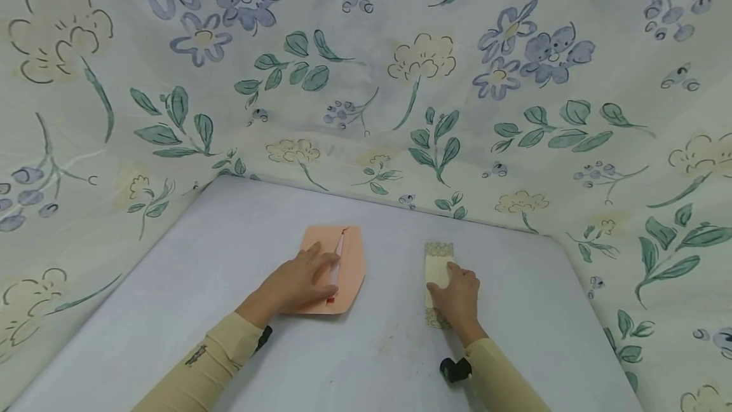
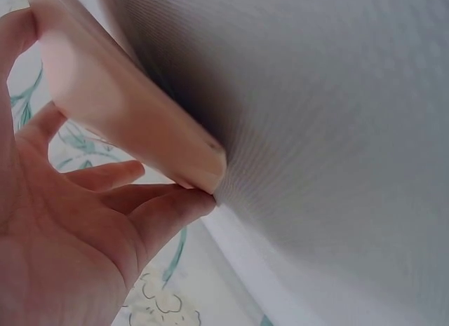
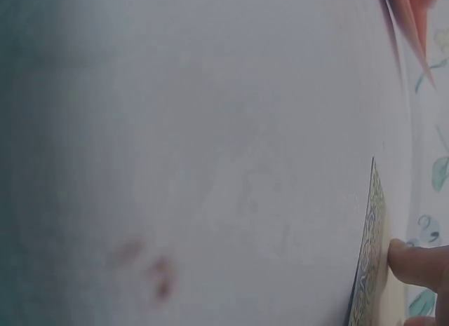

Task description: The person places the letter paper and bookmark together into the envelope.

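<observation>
A peach paper envelope point(image 1: 353, 266) lies on the table, its right edge cut like a flap. A narrow gap along it shows white inside, with a small red mark at the lower end. Spread over its left part, my left hand point(image 1: 300, 275) touches it with the fingertips, thumb and index finger beside the gap. The left wrist view shows fingertips at the edge of the envelope point(image 2: 133, 109). To the right, my right hand point(image 1: 457, 294) holds a cream paper strip with patterned ends point(image 1: 439, 249), thumb on its left edge, fingers on its right. The strip's patterned end point(image 3: 368, 256) shows in the right wrist view.
Both things lie on a white table point(image 1: 394, 348), bordered at the back and sides by floral cloth point(image 1: 366, 94). Small reddish-brown smudges point(image 1: 386, 343) mark the surface between my forearms. Black camera mounts point(image 1: 455, 370) are worn at the wrists.
</observation>
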Demonstrator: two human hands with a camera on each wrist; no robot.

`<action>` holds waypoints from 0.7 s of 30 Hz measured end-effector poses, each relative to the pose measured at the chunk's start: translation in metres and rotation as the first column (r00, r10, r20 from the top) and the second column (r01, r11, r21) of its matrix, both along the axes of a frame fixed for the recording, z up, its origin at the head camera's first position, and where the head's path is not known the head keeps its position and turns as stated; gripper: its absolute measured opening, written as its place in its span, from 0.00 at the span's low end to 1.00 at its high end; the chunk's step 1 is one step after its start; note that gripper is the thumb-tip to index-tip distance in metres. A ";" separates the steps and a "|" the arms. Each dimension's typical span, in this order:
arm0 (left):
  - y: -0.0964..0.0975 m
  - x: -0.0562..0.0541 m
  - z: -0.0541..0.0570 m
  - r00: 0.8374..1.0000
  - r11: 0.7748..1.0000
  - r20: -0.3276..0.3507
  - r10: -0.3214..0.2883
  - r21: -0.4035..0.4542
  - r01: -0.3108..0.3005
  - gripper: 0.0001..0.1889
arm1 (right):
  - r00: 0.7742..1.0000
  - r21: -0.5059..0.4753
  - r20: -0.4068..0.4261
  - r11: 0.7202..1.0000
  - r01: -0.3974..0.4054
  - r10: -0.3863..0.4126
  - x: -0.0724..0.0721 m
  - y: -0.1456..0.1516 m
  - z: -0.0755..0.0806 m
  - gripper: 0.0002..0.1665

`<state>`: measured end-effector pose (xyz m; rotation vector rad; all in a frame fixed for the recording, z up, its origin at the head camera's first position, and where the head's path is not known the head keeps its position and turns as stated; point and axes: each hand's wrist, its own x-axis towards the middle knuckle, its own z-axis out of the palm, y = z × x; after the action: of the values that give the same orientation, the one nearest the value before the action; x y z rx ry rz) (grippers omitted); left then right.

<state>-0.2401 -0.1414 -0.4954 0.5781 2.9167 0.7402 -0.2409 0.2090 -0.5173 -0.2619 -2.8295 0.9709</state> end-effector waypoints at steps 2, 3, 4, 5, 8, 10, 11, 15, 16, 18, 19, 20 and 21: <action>0.000 0.000 0.001 1.000 1.000 0.002 -0.001 0.002 0.001 0.36 | 1.000 -0.015 0.021 1.000 0.001 0.000 0.000 0.001 0.001 0.43; 0.000 0.000 0.001 1.000 1.000 0.004 -0.001 0.003 0.001 0.36 | 0.999 -0.022 0.032 1.000 0.000 0.001 0.000 0.001 0.001 0.43; 0.001 0.000 0.001 1.000 1.000 0.006 -0.001 0.004 0.001 0.36 | 0.999 -0.028 0.037 1.000 -0.001 0.002 -0.001 0.001 0.002 0.42; 0.001 0.000 0.001 1.000 1.000 0.007 -0.001 0.004 0.001 0.36 | 0.999 -0.030 0.041 1.000 -0.001 0.002 -0.001 0.002 0.002 0.42; 0.001 0.000 0.001 1.000 1.000 0.012 -0.001 0.003 0.001 0.36 | 0.998 -0.032 0.059 0.999 -0.002 0.004 -0.001 0.003 0.004 0.43; 0.001 -0.001 0.001 1.000 1.000 0.015 0.000 0.002 0.000 0.36 | 0.998 -0.027 0.068 1.000 -0.004 0.006 -0.001 0.004 0.004 0.43; 0.001 -0.001 0.001 1.000 1.000 0.016 0.000 0.002 0.000 0.36 | 0.997 -0.021 0.074 1.000 -0.007 0.008 -0.001 0.005 0.004 0.42; 0.002 -0.001 0.001 1.000 1.000 0.016 -0.002 0.002 0.002 0.36 | 0.996 -0.008 0.090 1.000 -0.019 0.020 0.000 0.007 0.003 0.41; 0.002 -0.001 0.001 1.000 1.000 0.015 -0.003 0.003 0.003 0.36 | 0.995 -0.008 0.093 1.000 -0.021 0.021 0.000 0.007 0.003 0.41; 0.002 -0.001 0.001 1.000 1.000 0.017 -0.002 0.003 0.002 0.37 | 0.995 -0.011 0.095 1.000 -0.022 0.023 0.000 0.007 0.004 0.41; 0.002 -0.001 0.000 1.000 1.000 0.019 -0.002 0.004 0.002 0.37 | 0.995 -0.015 0.095 1.000 -0.021 0.023 -0.001 0.008 0.004 0.41; 0.003 -0.001 0.000 1.000 1.000 0.025 -0.001 0.005 0.001 0.37 | 0.995 -0.018 0.094 1.000 -0.022 0.024 -0.001 0.008 0.004 0.41; 0.003 -0.001 0.000 1.000 1.000 0.026 -0.003 0.006 0.003 0.37 | 0.995 -0.021 0.092 1.000 -0.023 0.025 -0.001 0.008 0.004 0.40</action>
<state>-0.2411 -0.1385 -0.4955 0.5689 2.8903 0.7503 -0.2416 0.2170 -0.5131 -0.2822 -2.9142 1.0178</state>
